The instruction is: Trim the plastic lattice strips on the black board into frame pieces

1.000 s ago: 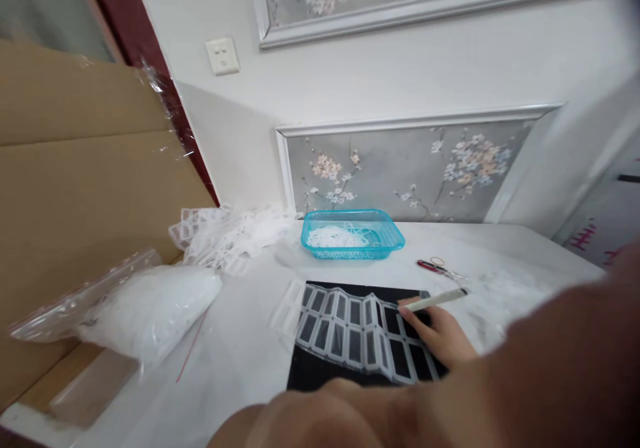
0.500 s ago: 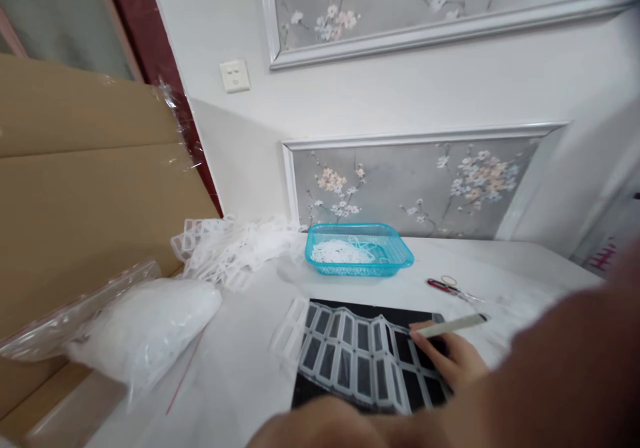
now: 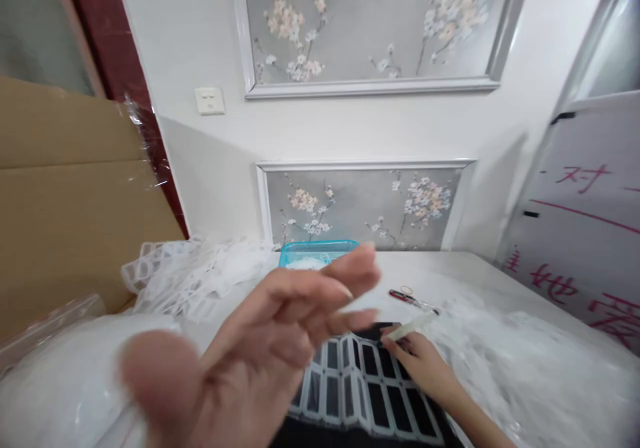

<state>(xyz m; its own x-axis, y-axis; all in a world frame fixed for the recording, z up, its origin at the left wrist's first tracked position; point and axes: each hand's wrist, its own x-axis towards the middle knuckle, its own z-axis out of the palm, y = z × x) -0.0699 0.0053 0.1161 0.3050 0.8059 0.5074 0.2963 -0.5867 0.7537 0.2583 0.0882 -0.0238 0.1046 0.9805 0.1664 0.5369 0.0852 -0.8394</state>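
Observation:
My left hand (image 3: 270,348) is raised close to the camera, palm towards me, fingers spread and holding nothing. Beyond it, my right hand (image 3: 417,361) grips a slim pale stick-like tool (image 3: 411,326) with a dark end; its exact kind is unclear. The right fingers rest at the far edge of a translucent white sheet of rectangular frames (image 3: 367,383), creased into folds. This sheet lies on a black board (image 3: 320,438), and my left hand hides part of both.
A blue plastic basket (image 3: 320,243) with white pieces stands by the wall, partly hidden. Small red-handled scissors or snips (image 3: 401,295) lie beyond the board. White frame sheets (image 3: 200,275) and a filled plastic bag (image 3: 85,368) are left; clear plastic film (image 3: 545,368) is heaped right.
The view has tilted up and turned right. My left hand, earlier a blurred shape at the bottom, now shows with spread fingers. My right hand still holds the pale tool at the sheet.

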